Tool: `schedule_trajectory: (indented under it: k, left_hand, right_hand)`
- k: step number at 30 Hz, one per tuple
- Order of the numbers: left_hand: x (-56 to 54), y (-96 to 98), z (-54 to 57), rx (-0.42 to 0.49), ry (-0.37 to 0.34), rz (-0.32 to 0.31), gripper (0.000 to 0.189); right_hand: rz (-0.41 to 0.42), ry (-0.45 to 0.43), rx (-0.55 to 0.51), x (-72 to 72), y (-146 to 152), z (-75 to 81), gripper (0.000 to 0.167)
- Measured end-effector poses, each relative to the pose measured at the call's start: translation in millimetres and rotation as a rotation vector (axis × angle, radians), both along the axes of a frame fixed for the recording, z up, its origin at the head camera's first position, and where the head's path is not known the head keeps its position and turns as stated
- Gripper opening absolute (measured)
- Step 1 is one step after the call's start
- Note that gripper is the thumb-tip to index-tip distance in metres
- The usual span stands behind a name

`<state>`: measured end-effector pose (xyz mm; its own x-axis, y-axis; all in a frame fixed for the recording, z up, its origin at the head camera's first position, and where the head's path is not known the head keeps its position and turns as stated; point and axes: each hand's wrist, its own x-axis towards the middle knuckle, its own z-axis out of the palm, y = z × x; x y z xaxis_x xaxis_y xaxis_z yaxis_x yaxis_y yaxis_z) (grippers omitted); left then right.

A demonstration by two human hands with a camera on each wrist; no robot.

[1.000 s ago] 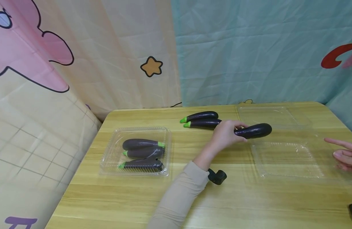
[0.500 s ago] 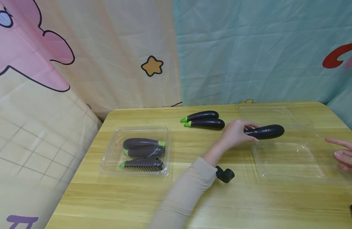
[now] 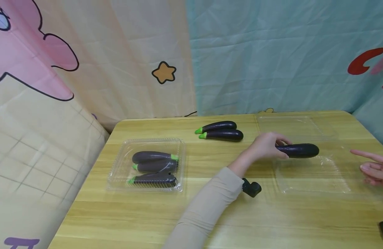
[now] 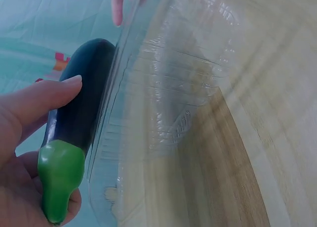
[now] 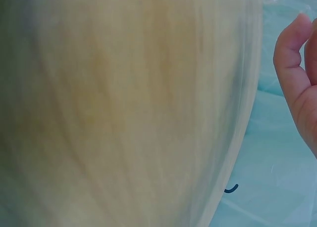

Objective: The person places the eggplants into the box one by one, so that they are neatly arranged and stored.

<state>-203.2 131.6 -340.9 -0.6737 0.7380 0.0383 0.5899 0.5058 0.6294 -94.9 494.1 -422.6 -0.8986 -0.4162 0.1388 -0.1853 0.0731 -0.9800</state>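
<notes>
red up top, one curved letter-like shape, much like a c [image 3: 364,62], on the pale teal fabric curtain [image 3: 266,69]; lower left, a purple letter-like mark [image 3: 21,241], cut off and unreadable. and look at the glossy, long, dark purple eggplant with a green cap [image 3: 303,150]: the left hand [image 3: 267,147] has thumb and fingers clamped on it, cap end towards the palm, rounded end jutting past the fingertips, over the open clear plastic container [image 3: 316,183]. the right hand [image 3: 376,169], well apart from the eggplant, index finger straight, others bent!
</notes>
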Motion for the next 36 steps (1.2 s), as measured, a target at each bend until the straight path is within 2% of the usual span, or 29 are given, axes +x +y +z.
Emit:
schedule_trajectory:
  k: [8,17,23,26,30,36]
  left_hand:
    - [1.0,7.7,0.5,-0.044,0.037,-0.075,0.042]
    - [1.7,7.8,-1.1,-0.043,0.018,-0.072,0.04]
    - [0.6,11.1,-2.6,-0.091,0.106,-0.084,0.037]
    - [0.7,13.3,-2.1,-0.119,0.142,-0.087,0.035]
    - [1.5,15.6,-1.1,-0.133,0.151,-0.085,0.032]
    - [2.0,17.8,-1.8,-0.157,0.181,-0.086,0.026]
  right_hand:
    - [0.082,-0.03,-0.133,-2.3,2.4,-3.3,0.07]
    - [0.08,-0.004,-0.087,-1.6,0.0,-4.1,0.069]
    - [0.049,0.015,-0.024,-0.6,-1.9,-2.3,0.066]
    - [0.061,0.005,-0.079,-1.3,-1.7,-3.2,0.068]
    - [0.087,0.003,-0.146,-2.4,-1.1,-4.2,0.07]
    - [0.038,0.013,-0.056,-1.3,-2.7,-1.8,0.066]
